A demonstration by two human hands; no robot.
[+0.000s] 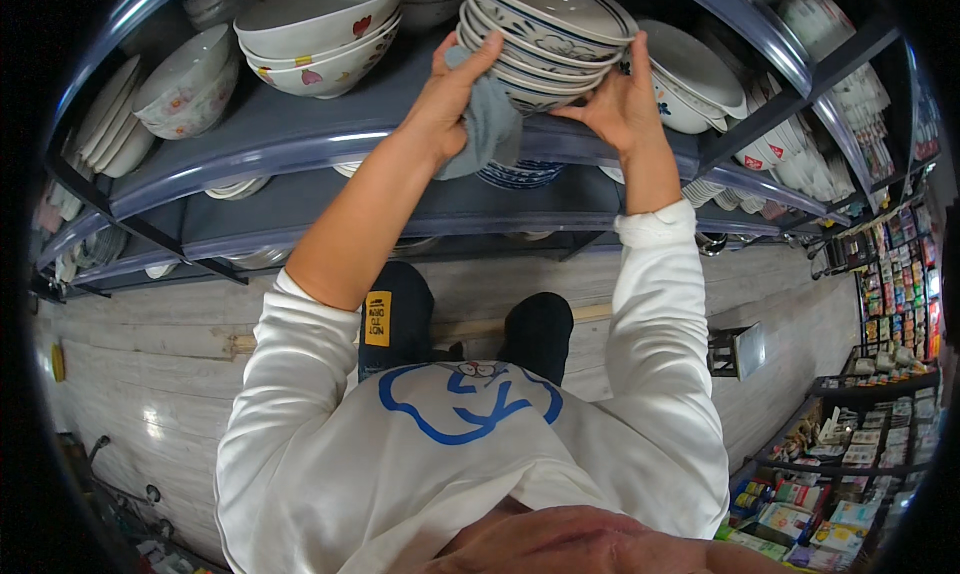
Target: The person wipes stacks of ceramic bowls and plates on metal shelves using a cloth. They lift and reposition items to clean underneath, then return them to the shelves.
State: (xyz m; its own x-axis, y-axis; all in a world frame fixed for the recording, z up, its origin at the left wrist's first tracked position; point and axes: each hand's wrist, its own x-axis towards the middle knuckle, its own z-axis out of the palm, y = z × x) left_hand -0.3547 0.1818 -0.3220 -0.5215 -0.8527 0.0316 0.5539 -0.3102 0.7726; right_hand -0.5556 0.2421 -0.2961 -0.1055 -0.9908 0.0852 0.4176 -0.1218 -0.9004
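Observation:
Between my two hands is a tilted stack of white bowls (551, 45) with dark blue rims and a painted flower pattern. My left hand (454, 86) presses its thumb on the stack's left side and also clasps a grey-blue cloth (487, 123), which hangs over the shelf's front edge. On the right side of the stack, my right hand (626, 97) has its fingers up along the rims and its thumb under the lower bowls. Whether the stack's base touches the dark grey shelf (345, 116) is hard to tell.
Tulip-patterned bowls (322, 41) and floral bowls (187, 86) stand to the left, white dishes (694, 78) to the right. A clear plastic lip (285, 154) runs along the shelf. Blue-patterned dishes (521, 175) sit one level below. A small stool (739, 350) stands on the floor.

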